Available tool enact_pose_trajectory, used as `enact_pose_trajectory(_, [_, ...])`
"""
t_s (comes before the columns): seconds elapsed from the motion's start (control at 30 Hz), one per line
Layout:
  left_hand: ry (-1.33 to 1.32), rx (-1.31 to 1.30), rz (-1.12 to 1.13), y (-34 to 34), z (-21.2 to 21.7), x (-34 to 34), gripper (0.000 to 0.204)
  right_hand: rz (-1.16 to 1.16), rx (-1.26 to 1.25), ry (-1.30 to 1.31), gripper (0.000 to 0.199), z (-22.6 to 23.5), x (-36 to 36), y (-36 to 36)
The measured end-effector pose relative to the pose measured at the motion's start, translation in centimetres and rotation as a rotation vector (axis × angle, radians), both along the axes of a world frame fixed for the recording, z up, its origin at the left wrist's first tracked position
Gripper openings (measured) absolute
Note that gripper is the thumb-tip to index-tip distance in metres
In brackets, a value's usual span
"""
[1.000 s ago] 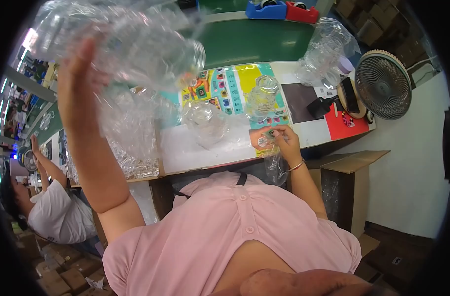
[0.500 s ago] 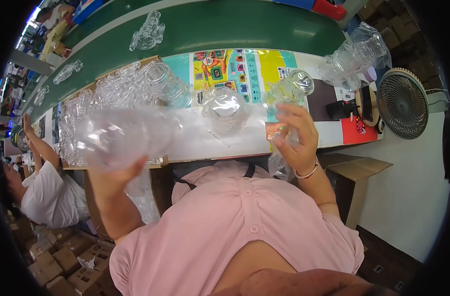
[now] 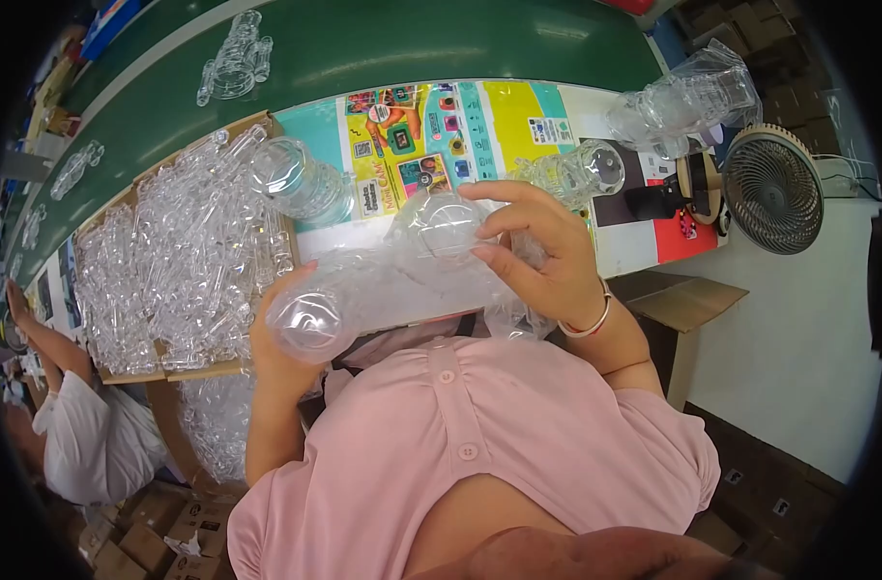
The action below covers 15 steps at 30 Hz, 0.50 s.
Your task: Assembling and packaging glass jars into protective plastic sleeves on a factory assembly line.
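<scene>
1. Clear plastic fills the left hand [image 3: 274, 333], which is wrapped about a round-ended plastic piece [image 3: 313, 321]. Half a second ago this load was a blur over the carton; a second ago the hand was raised high at upper left. Now it is low, by the table's near edge, the piece's rounded end facing the wearer.
2. The right hand [image 3: 547, 251] has come inward, over a domed clear piece [image 3: 448, 227] at mid-table. Its thumb and fingers are curved and parted at the dome's right side; whether they grip it cannot be told. A thin clear bag [image 3: 518, 317] hangs below this hand.
3. The near edge of the white table [image 3: 620, 253] passes just in front of the wearer's pink top. Beyond the table's far edge a broad green surface [image 3: 431, 53] offers open width.
4. On the left, a shallow carton [image 3: 202, 371] heaped with clear plastic parts [image 3: 185, 261] bounds the left hand's room; a clear cylinder [image 3: 301, 184] leans beside it, behind the held piece.
5. Another clear vessel [image 3: 581, 172] sits just behind the right hand. Farther right are bagged clear pieces [image 3: 678, 106], a red sheet [image 3: 675, 240] and a round fan [image 3: 774, 188].
6. At far left, a co-worker in a white top [image 3: 98, 435] sits well apart.
</scene>
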<state>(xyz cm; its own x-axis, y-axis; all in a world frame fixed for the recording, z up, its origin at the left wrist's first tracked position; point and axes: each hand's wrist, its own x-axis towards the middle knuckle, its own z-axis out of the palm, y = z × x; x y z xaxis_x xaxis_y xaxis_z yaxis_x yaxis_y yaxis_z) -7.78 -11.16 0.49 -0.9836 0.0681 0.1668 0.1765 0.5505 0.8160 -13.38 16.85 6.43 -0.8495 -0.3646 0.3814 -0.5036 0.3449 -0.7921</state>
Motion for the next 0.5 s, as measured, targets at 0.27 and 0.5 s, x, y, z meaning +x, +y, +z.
enact_pose_trajectory(0.27, [-0.045, 0.079, 0.034, -0.4, -0.1, -0.6, 0.052, -0.007, -0.043, -0.101, 0.01, 0.4, -0.9, 0.4])
enact_pose_trajectory(0.5, [-0.128, 0.182, 0.061, -0.4, -0.3, 0.0, 0.053, -0.021, -0.004, -0.208, 0.012, 0.1, -1.6, 0.7])
